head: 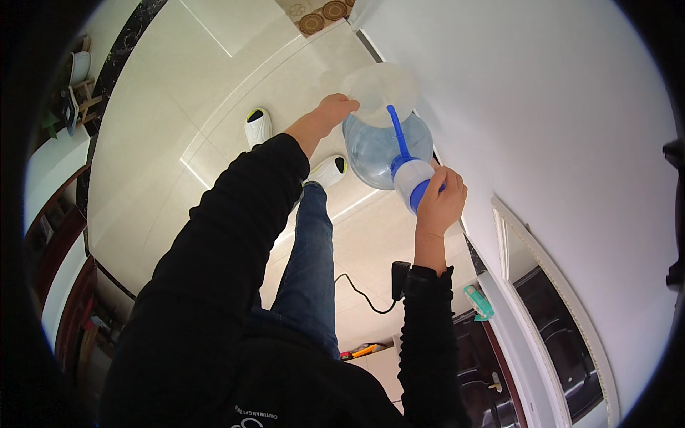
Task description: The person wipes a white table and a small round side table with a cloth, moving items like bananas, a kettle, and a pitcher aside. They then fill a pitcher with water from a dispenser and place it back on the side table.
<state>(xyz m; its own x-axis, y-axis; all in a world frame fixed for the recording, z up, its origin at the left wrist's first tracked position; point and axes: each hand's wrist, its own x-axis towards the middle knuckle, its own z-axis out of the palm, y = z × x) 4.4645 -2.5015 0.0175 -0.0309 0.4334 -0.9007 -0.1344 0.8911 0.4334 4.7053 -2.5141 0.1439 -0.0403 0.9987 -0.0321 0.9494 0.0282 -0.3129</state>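
A large clear-blue plastic water jug (369, 155) stands on the floor against the wall. On its top is a manual water pump (415, 184) with a white body, a blue base and a blue spout (397, 128). My right hand (443, 200) grips the pump at its blue part. My left hand (338, 109) pinches the rim of a round, translucent whitish container (381, 93) beneath the end of the spout. Whether any water is flowing, I cannot tell.
White shoes (259, 127) stand on the tiled floor beside the jug. The white wall (535, 107) rises close on the right, with a framed mirror (562, 331) lower down. A black cable (369, 299) hangs from a device on my right forearm.
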